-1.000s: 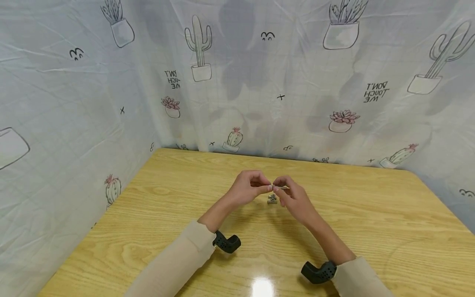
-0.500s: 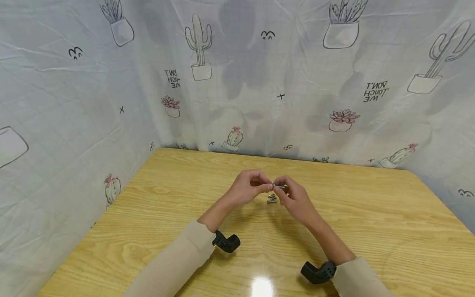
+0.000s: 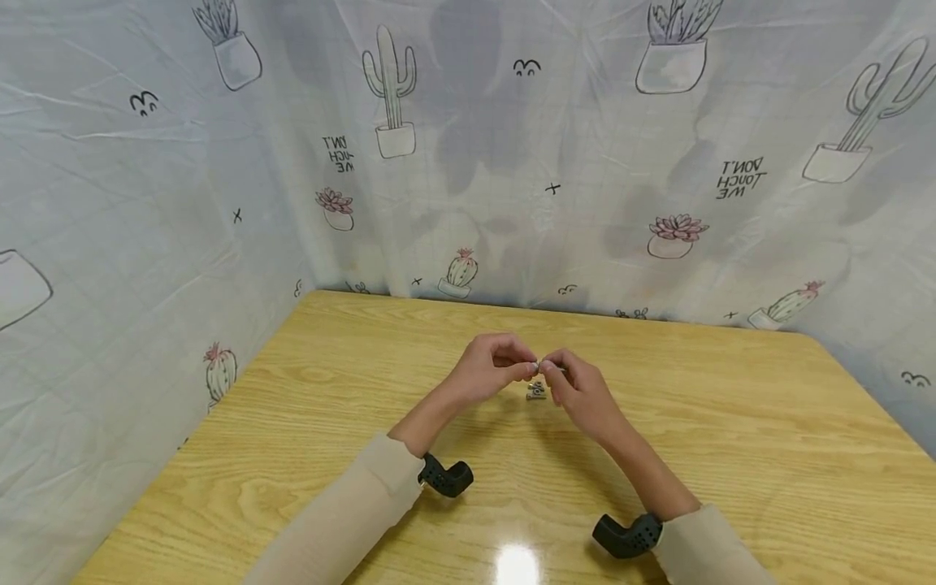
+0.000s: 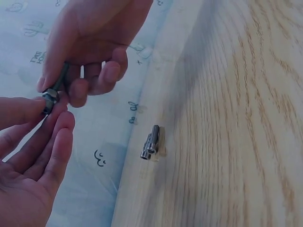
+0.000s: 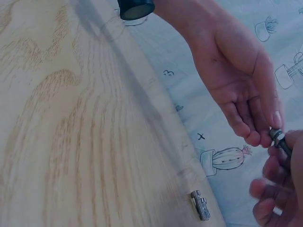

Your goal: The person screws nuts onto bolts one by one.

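A small metal bolt (image 4: 59, 82) with a nut (image 4: 50, 94) on it is held in the air between both hands. My left hand (image 3: 484, 372) pinches one end between thumb and fingertips. From the other side my right hand (image 3: 582, 392) pinches it near the nut, the thumb and index finger covering part of the shank. The right wrist view shows the nut (image 5: 278, 137) close to the left thumb. Below the hands, a little pile of metal bolts (image 3: 536, 392) with what looks like a nut lies on the table.
The wooden table (image 3: 351, 504) has its far edge just beyond the hands. A white curtain (image 3: 497, 162) with cactus drawings hangs behind it and along the left side. Black cameras (image 3: 448, 478) sit on both wrists.
My right thumb and index finger have shifted at the bolt, and less of the shank shows in the head view. The left hand stays nearly still. The pile is unchanged.
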Available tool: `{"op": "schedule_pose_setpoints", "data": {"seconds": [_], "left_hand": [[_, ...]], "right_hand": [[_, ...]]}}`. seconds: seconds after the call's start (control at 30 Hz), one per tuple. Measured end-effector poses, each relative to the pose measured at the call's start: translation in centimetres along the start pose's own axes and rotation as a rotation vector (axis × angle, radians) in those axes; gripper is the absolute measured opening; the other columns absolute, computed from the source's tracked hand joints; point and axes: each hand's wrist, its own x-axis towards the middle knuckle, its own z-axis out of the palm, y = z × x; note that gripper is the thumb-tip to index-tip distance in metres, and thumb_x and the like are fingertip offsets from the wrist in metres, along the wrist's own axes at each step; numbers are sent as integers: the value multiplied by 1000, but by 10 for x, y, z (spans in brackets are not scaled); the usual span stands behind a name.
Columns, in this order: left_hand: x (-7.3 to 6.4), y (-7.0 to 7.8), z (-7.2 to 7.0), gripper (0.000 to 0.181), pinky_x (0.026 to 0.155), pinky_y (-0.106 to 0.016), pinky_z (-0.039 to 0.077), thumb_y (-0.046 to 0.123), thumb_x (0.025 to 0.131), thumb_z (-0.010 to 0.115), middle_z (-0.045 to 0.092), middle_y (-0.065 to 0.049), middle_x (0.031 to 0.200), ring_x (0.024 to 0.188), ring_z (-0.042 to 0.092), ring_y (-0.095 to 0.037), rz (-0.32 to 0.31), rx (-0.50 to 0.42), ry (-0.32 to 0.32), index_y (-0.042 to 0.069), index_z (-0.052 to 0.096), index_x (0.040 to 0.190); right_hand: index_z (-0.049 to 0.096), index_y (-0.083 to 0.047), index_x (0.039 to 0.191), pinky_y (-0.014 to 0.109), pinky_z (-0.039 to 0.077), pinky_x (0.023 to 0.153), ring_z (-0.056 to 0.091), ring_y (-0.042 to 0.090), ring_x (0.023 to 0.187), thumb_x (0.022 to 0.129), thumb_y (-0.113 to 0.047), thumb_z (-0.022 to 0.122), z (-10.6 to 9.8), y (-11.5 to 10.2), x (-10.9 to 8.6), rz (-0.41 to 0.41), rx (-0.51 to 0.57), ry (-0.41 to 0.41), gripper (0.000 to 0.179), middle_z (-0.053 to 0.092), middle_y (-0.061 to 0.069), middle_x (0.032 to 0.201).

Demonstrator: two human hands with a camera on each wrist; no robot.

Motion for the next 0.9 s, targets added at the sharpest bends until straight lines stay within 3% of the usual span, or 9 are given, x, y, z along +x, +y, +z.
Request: {"op": "schedule_pose_setpoints", "data": {"seconds": [0.07, 0.23, 0.5, 0.9], "left_hand": [[0, 1, 1, 8, 88, -52, 54, 10, 94, 63, 70, -13, 96, 94, 69, -37, 1, -1, 3, 7, 69, 99], [0, 1, 2, 7, 87, -49, 55, 7, 93, 63, 70, -14, 93, 90, 71, -32, -4, 5, 33, 5, 69, 95], [2, 0, 2, 7, 85, -49, 56, 7, 93, 64, 70, -15, 93, 89, 70, -33, 3, 0, 42, 5, 70, 95], [2, 1, 2, 6, 86, -51, 55, 9, 93, 64, 70, -14, 92, 89, 70, -34, -13, -4, 49, 6, 69, 93]], "right_hand": [[57, -7, 102, 28, 43, 54, 51, 26, 60, 105, -32, 42, -1, 1, 0, 6, -3, 4, 30, 55, 13, 77], [56, -8, 115, 33, 54, 65, 65, 31, 86, 101, -24, 53, -3, 2, 0, -30, 12, 24, 22, 62, 13, 110], [61, -10, 112, 25, 47, 56, 62, 21, 77, 98, -22, 58, -4, -2, 1, -41, -28, 47, 18, 66, 11, 103], [64, -9, 110, 25, 47, 55, 61, 21, 71, 97, -23, 59, -3, 1, 3, -96, -124, 77, 19, 67, 10, 98]]}}
